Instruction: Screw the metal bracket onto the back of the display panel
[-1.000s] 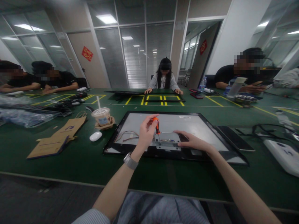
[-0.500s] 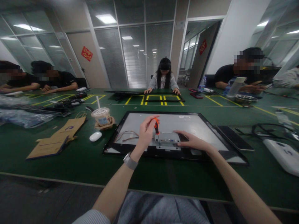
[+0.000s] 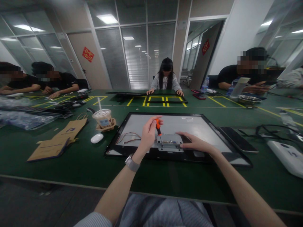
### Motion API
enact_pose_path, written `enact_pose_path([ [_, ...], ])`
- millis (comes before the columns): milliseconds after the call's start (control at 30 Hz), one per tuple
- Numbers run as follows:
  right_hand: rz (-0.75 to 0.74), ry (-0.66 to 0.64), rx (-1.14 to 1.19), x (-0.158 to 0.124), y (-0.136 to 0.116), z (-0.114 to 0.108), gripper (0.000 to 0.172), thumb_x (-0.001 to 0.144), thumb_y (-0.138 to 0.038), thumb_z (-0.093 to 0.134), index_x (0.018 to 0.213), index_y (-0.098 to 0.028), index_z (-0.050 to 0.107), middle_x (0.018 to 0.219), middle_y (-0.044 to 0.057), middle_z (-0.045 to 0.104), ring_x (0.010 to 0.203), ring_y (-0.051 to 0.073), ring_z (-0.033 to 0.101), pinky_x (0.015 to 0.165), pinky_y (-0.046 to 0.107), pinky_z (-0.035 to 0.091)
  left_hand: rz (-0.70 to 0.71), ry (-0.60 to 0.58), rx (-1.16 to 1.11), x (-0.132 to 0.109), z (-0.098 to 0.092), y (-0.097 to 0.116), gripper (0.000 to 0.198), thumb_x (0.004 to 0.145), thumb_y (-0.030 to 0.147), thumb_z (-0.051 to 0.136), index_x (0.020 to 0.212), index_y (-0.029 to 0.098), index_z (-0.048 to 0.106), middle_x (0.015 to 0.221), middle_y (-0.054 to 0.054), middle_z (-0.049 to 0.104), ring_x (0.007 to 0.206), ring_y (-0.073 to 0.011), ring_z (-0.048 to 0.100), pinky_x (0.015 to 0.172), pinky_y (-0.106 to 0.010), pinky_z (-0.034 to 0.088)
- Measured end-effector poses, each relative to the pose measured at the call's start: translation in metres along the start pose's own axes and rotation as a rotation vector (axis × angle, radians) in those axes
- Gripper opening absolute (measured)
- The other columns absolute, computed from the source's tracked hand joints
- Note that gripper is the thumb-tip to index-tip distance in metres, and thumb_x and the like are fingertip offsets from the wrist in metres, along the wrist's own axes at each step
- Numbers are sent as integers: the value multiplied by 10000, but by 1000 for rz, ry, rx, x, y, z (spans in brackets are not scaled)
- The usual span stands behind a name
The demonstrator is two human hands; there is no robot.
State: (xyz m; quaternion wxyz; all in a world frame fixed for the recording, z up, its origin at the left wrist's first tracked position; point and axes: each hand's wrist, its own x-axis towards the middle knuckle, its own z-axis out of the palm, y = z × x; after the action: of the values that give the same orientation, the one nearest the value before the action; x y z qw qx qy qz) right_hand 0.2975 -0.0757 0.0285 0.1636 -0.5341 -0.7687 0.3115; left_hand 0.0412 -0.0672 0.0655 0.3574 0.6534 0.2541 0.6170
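Observation:
A display panel [image 3: 201, 132] with a black frame and grey back lies flat on the green table. My left hand [image 3: 149, 130] grips an orange and black screwdriver [image 3: 158, 126], its shaft pointing down at a metal bracket [image 3: 169, 147] near the panel's front edge. Ports show along the bracket's upright side. My right hand [image 3: 195, 143] rests at the bracket's right end, thumb and fingers apart around its corner, steadying contact with the metal. Thin cables [image 3: 129, 136] lie on the panel left of my left hand.
To the left stand a lidded cup [image 3: 103, 119], a white mouse [image 3: 97, 138] and a paper bag [image 3: 56, 138]. At the right are a black phone-like slab [image 3: 238, 138] and a white device [image 3: 287, 157]. People sit across the green table [image 3: 78, 170].
The screwdriver handle has tilted slightly to the left, and the fingers of my left hand have shifted a little on it. My right hand stays at the bracket.

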Motion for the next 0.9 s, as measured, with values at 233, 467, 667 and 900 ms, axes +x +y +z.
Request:
enact_pose_path([
  [233, 8, -2, 11, 0, 0, 0, 822, 725, -645, 602, 1419, -260, 389, 1469, 71, 409, 1331, 327, 369, 1105, 454, 302, -6, -51, -24, 0, -1, -5, 313, 954, 262, 414, 1209, 200, 584, 1052, -80, 644, 928, -172, 619, 858, -337, 483],
  [467, -29, 2, 16, 2, 5, 1, 802, 729, -635, 601, 1415, -275, 393, 1456, 65, 427, 1318, 326, 389, 1110, 467, 288, 32, 84, 106, 0, 1, 0, 168, 824, 255, 636, 973, 205, 696, 916, -40, 583, 794, -132, 559, 739, -254, 479],
  [667, -32, 10, 3, 2, 4, 1, 788, 729, -642, 600, 1408, -297, 399, 1449, 50, 437, 1325, 326, 378, 1109, 470, 288, -12, 18, 45, -2, 0, 2, 292, 937, 248, 431, 1115, 226, 662, 1017, -61, 640, 954, -171, 581, 876, -311, 441],
  [900, -3, -8, 15, 1, 4, 1, 820, 729, -644, 601, 1423, -269, 376, 1451, 79, 427, 1303, 331, 403, 1082, 461, 327, 15, 16, 91, -2, 0, -3, 209, 880, 268, 568, 1061, 222, 662, 945, -41, 585, 818, -137, 557, 762, -265, 463],
])
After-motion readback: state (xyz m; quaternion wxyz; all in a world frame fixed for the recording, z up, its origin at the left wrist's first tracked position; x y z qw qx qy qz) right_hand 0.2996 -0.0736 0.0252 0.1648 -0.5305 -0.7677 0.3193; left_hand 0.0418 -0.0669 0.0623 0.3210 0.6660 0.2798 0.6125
